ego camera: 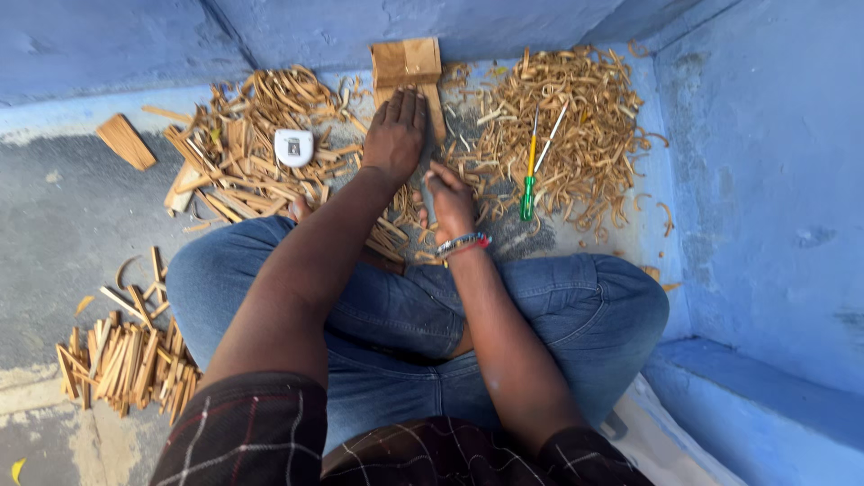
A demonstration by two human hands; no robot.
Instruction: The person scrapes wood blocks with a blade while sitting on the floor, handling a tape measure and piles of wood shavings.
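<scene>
I sit cross-legged on a grey floor in blue jeans. My left hand [396, 133] lies flat, fingers together, pressing on a light wooden piece [409, 70] that leans toward the blue wall. My right hand [447, 200], with beaded bracelets at the wrist, is closed around a grey tool handle [429, 200], just below and right of the left hand. The tool's working end is hidden by the hands.
Wood strips and shavings [252, 135] lie heaped at left, with a small white tape measure [293, 147] on them. Curled shavings [576, 126] at right hold a green-handled screwdriver [528, 184] and a second thin tool [551, 135]. Cut sticks [126, 355] are stacked near my left knee.
</scene>
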